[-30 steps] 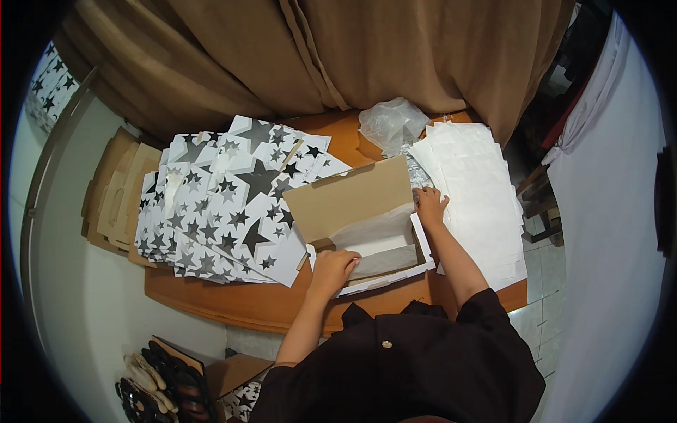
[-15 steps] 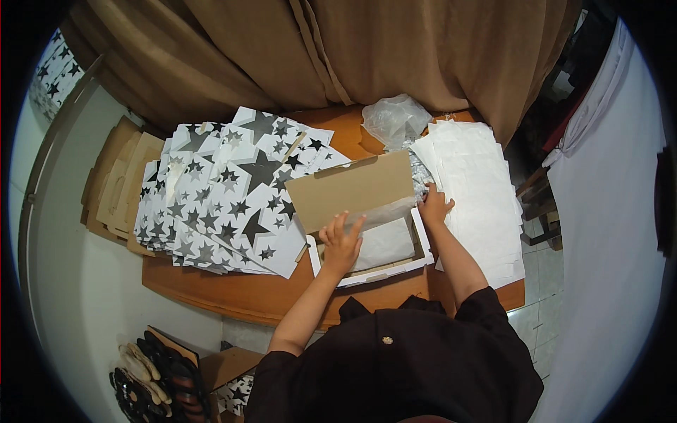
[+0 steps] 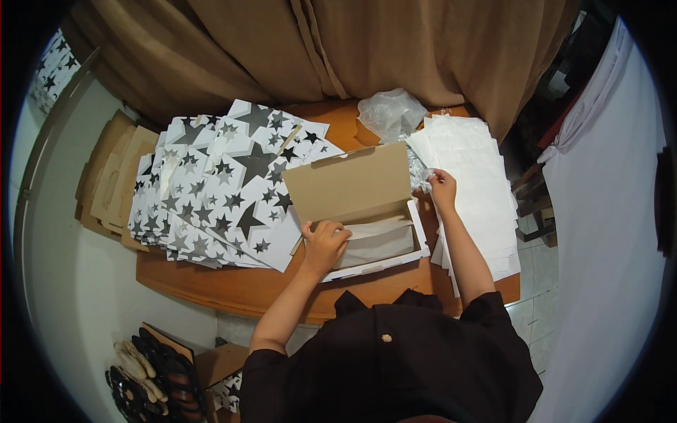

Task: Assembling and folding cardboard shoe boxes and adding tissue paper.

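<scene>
An open cardboard box [image 3: 422,236], white outside and brown inside, stands at the table's front with its brown lid [image 3: 352,176] raised. White tissue paper [image 3: 384,243] lines it, partly folded over. My left hand [image 3: 326,247] is at the box's left end, fingers bent over the wall and the edge of the tissue. Beyond the box's right side, my right hand [image 3: 443,189] pinches at a pile of small shiny packets [image 3: 417,176]. Something small and pale shows at its fingertips, seemingly one of the packets.
Star-patterned flat boxes [image 3: 226,190] overlap in a heap on the left, beside plain brown cardboard pieces [image 3: 106,180]. White paper sheets [image 3: 472,190] are stacked on the right. A clear plastic bag [image 3: 392,115] lies behind the lid, near the brown curtain [image 3: 395,49]. Shoes [image 3: 166,374] stand at lower left.
My left hand has moved left and down from over the tissue to the box's left end. My right hand has drawn its fingers together at the shiny packets. The tissue now lies flatter.
</scene>
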`<state>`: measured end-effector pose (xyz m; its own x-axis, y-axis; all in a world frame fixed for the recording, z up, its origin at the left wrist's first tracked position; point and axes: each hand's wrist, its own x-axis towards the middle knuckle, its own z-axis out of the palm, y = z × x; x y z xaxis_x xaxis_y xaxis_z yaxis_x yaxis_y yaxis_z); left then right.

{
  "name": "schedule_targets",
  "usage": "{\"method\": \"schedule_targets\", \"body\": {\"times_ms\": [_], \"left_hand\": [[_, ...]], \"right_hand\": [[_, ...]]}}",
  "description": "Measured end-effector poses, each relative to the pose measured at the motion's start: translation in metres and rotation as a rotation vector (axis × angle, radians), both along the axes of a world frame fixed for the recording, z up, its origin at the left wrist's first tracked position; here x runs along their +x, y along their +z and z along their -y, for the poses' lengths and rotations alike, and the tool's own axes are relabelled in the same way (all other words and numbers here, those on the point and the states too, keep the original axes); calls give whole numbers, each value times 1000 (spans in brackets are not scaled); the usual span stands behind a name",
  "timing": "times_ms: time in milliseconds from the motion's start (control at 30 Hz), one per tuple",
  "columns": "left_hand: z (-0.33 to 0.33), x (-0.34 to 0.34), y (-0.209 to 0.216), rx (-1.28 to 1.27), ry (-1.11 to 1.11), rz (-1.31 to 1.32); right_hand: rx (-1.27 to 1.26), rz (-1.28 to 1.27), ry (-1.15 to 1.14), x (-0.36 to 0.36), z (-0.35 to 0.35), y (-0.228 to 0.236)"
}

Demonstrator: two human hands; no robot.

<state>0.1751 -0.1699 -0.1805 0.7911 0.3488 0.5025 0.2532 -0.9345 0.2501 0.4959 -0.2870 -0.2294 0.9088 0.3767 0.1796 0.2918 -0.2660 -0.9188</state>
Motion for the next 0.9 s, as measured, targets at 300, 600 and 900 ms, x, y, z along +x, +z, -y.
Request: {"method": "schedule_targets", "body": {"times_ms": [300, 600, 900], "left_hand": [[-2, 4, 2, -74, -251, -96], [-21, 20, 23, 14, 116, 16], [-3, -12, 35, -398, -390, -426]], "right_hand": [[419, -247, 59, -32, 10, 59], [-317, 441, 670, -110, 38, 99], [-541, 733, 405, -123, 23, 74]]}}
